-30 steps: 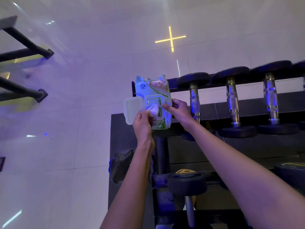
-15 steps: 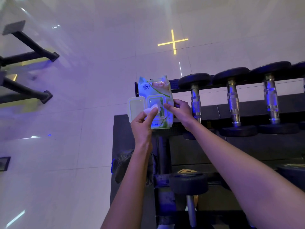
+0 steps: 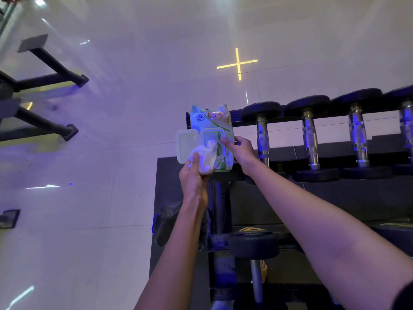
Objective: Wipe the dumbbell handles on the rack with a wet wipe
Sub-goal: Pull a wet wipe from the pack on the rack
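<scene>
My left hand (image 3: 193,175), centre of the frame, pinched a wet wipe (image 3: 206,156) between the thumb and the fingers. The wipe was white, thin and crumpled into a soft bunch, with its top end at the pack's opening. My right hand (image 3: 242,151), just right of it, gripped the wipe pack (image 3: 211,121), fingers curled round the right edge and one fingertip on the front by the opening. The pack was a soft, glossy green-and-white plastic pouch, held upright. Its hard rounded-rectangle lid (image 3: 187,145), translucent, was flipped open to the left and touched the wipe.

The dumbbells sat in a row on the top tier of the rack (image 3: 335,191), centre right to the right edge, untouched by either hand. The nearest dumbbell (image 3: 261,135) was just beside my right hand. Their handles were shiny chrome, ribbed in bands, and ran up-down in the frame. The heads were round, matte black discs. The rack was dark with flat rails. One more black-headed lower dumbbell (image 3: 253,245) with a smooth metal bar sat at bottom centre.

The floor (image 3: 111,108) was glossy pale tile under purple light, with a yellow cross (image 3: 238,63) glowing at upper centre. Black tubular legs (image 3: 55,70) with capped ends showed at upper left.
</scene>
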